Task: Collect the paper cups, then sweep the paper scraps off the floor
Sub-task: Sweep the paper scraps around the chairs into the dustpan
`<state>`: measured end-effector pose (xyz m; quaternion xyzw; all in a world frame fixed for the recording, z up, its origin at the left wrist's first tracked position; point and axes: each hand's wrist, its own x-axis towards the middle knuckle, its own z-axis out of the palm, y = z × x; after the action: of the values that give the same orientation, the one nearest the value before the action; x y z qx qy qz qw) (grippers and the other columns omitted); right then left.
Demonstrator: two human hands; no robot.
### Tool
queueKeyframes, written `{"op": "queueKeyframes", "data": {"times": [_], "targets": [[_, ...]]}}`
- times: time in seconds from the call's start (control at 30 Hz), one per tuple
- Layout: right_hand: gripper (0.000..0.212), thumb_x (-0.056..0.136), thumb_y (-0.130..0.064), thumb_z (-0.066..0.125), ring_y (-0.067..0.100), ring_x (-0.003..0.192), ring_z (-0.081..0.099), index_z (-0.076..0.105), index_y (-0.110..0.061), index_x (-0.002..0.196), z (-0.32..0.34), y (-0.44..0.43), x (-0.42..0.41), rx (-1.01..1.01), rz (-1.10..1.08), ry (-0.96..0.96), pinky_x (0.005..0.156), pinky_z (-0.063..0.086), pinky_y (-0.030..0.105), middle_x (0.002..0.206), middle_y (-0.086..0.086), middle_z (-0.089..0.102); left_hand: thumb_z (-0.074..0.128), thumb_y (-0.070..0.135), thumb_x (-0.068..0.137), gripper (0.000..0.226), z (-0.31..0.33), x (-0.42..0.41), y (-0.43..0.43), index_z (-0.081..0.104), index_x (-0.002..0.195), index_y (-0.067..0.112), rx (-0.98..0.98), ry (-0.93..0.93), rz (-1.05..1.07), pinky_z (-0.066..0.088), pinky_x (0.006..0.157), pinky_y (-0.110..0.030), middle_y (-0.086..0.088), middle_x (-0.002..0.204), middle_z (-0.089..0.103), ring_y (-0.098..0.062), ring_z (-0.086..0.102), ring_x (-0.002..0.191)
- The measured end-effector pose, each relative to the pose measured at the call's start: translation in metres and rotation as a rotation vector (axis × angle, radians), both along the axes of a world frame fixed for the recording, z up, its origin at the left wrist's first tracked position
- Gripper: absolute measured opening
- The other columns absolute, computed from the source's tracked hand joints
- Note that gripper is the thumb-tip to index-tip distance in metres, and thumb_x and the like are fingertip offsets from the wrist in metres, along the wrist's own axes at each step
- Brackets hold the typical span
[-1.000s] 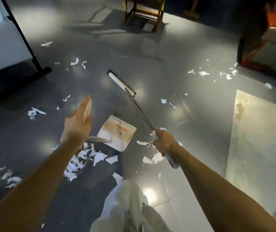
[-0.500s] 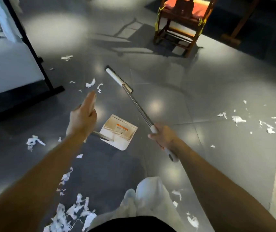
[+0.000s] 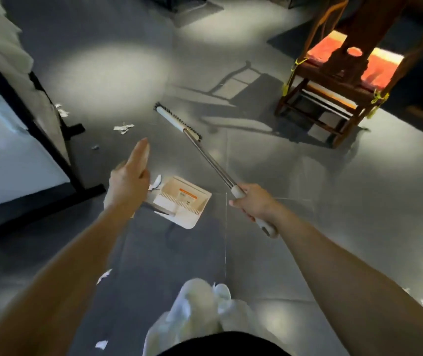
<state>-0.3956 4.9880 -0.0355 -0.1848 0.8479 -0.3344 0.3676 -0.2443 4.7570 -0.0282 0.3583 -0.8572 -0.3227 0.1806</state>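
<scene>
Scraps of paper (image 3: 123, 127) lie scattered on the grey floor (image 3: 321, 206): a small cluster ahead of my left hand (image 3: 128, 183), bits beside the black frame (image 3: 51, 140) on the left, two by my left forearm low in view, and more cut off at the right edge, too blurred to count. One pale scrap shows just beside the dustpan (image 3: 187, 201), though I cannot tell whether it touches it. My right hand (image 3: 253, 204) is curled tightly round the white grip of the broom (image 3: 174, 120), whose metal shaft slants forward and left to the brush head, bristles facing away. My left hand holds the dustpan by its thin handle, which runs in under the palm; the fingers (image 3: 139, 152) that show are stretched straight forward, and the ones gripping it are hidden behind the hand. At the bottom, a white blurred shape below me is hard to make out. Farther off on the right stands a wooden chair (image 3: 333, 98) with an orange seat, its top cut off.
</scene>
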Motion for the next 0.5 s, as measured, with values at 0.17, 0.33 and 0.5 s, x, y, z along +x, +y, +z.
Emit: {"op": "queueKeyframes", "data": {"times": [0.17,0.33,0.5], "targets": [[0.022,0.09,-0.013,0.062,0.013,0.037,0.041,0.06,-0.002,0.11,-0.008,-0.129,-0.14,-0.02,0.059,-0.002,0.037,0.036,0.023,0.049,-0.002,0.047,0.045,0.011,0.088,0.069,0.0,-0.107,-0.108,0.028,0.129,0.064,0.061,0.087,0.177,0.052,0.087,-0.038,-0.01,0.11,0.062,-0.034,0.062,0.093],[0.018,0.09,-0.014,0.061,0.017,0.041,0.04,0.06,0.0,0.101,-0.029,-0.278,-0.282,-0.04,0.081,-0.012,0.041,0.034,0.025,0.049,0.002,0.045,0.046,0.013,0.091,0.067,-0.025,-0.239,-0.244,0.027,0.137,0.058,0.073,0.126,0.239,0.04,0.084,-0.028,-0.008,0.123,0.063,-0.015,0.056,0.091],[0.015,0.087,-0.014,0.063,0.012,0.035,0.042,0.055,-0.018,0.075,-0.016,-0.422,-0.405,-0.041,0.117,-0.002,0.039,0.035,0.025,0.042,-0.004,0.047,0.048,0.015,0.093,0.068,-0.018,-0.362,-0.374,0.02,0.138,0.057,-0.009,0.034,0.197,0.042,0.081,-0.035,-0.013,0.123,0.063,-0.025,0.059,0.09]]}}
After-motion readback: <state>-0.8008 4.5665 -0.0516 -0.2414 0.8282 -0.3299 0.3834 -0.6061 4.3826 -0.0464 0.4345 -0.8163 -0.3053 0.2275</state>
